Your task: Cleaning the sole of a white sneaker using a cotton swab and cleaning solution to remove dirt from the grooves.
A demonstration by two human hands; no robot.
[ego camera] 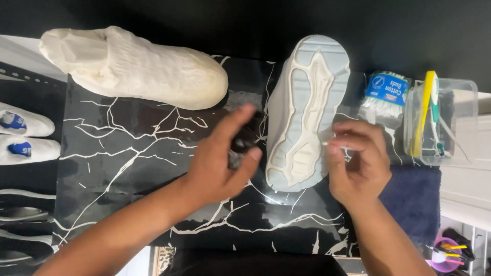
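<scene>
Nearest you, your two forearms reach up over the black bench (128, 168) with its white marble veining. Your left hand (217, 158) has its grip closed, thumb against fingers, on a small dark object (240, 145) that is too blurred to identify. Your right hand (358, 163) pinches something thin and white between thumb and fingertips (333, 149); what it is cannot be told. Between the two hands lies the upturned shoe (307, 110), pale sole facing you, toe pointing away; the right grip sits just beside its right edge, the left grip just beside its left edge, neither clearly touching it. Under your right wrist lies a dark blue towel (414, 199). Farther right, a packet of cotton buds (383, 94) rests by a clear plastic box (460, 122), which holds a green-and-white toothbrush (432, 110) propped across it. Farthest off, at upper left, the second white shoe (138, 66) lies on its side.
</scene>
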